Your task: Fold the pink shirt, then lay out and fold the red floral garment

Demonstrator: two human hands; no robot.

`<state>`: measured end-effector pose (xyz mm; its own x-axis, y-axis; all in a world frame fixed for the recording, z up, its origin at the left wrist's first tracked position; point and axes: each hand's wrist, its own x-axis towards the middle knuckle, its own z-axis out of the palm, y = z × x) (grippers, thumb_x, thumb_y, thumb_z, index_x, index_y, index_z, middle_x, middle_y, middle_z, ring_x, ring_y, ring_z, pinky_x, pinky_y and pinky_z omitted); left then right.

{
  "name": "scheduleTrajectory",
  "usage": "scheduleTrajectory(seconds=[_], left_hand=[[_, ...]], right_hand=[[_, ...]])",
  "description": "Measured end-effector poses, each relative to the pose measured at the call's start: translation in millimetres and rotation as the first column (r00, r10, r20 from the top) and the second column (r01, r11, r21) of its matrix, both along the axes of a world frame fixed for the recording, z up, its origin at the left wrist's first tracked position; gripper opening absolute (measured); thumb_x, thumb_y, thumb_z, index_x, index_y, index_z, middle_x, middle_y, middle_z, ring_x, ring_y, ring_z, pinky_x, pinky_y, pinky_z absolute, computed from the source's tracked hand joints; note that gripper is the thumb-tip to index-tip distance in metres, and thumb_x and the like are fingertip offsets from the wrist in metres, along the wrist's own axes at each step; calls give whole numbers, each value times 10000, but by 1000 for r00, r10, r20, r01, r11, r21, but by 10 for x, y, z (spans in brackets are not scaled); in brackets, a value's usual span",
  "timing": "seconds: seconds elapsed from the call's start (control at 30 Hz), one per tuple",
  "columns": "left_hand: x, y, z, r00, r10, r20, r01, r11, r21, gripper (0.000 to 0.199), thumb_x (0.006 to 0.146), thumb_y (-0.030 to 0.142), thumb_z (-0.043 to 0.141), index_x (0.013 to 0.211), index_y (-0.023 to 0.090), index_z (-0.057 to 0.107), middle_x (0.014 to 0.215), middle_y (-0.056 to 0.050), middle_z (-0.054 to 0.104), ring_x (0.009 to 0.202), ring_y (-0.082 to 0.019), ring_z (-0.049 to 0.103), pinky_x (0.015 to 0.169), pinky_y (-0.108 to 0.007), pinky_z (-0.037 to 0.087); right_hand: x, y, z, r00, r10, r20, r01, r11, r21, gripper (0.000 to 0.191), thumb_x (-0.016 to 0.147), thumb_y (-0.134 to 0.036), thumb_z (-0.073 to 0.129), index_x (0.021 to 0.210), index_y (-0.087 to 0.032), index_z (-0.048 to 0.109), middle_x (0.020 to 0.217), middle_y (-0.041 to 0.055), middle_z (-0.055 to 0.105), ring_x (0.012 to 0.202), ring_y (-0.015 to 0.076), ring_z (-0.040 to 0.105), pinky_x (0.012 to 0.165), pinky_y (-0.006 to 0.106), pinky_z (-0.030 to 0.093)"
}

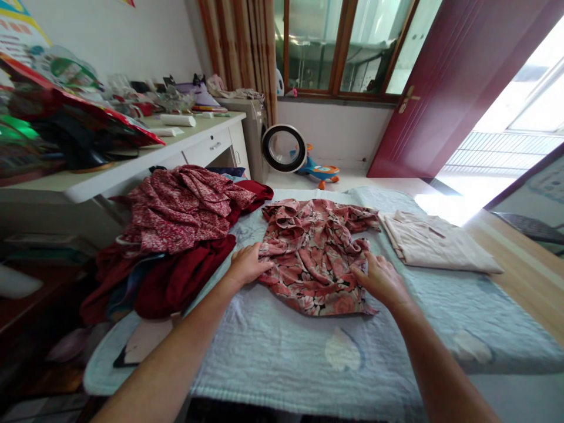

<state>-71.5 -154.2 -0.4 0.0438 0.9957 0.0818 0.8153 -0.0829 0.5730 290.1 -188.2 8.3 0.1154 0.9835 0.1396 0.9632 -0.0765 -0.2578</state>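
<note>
A pink and red floral garment [315, 258] lies crumpled on the pale blue cloth [282, 358] that covers the table. My left hand [249, 263] is closed on its left edge, thumb pointing inward. On the opposite edge, my right hand [379, 277] pinches the fabric between thumb and fingers. A folded cream garment [436, 241] rests to the right, apart from the floral one. At the left is a heap of clothes, with a red and white patterned garment [176, 205] on top and dark red cloth [185, 276] below.
A white desk [238, 117] cluttered with items stands at the back left. Beyond it are a washing machine with its round door [284, 148] open, a blue and orange toy [321, 170] on the floor and a dark red door [423, 88].
</note>
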Motion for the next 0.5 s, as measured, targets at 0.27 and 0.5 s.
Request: scheduleTrajectory(seconds=[0.27,0.5], left_hand=[[-7,-272,158,979,-145,142,160,981,-106,450,762,382,640,1161,183,580,924,-25,716,785,-194,666,708,-272,480],[-65,-394,595,990,-31,-140,33,999,11,458,698,240,685,1149,214,608,791,-2,686,726,-193,650,666,-264,441]], right_hand=[[-199,-542,-173,934,196,-299,-211,977,-20,614,797,-417,585,1361,-206,465,1169,122,672,1076,291,632,876,402,485],[-432,-567,40,966,147,-212,-138,989,61,624,778,-175,508,1396,-196,420,1251,143,594,1072,291,613,857,389,487]])
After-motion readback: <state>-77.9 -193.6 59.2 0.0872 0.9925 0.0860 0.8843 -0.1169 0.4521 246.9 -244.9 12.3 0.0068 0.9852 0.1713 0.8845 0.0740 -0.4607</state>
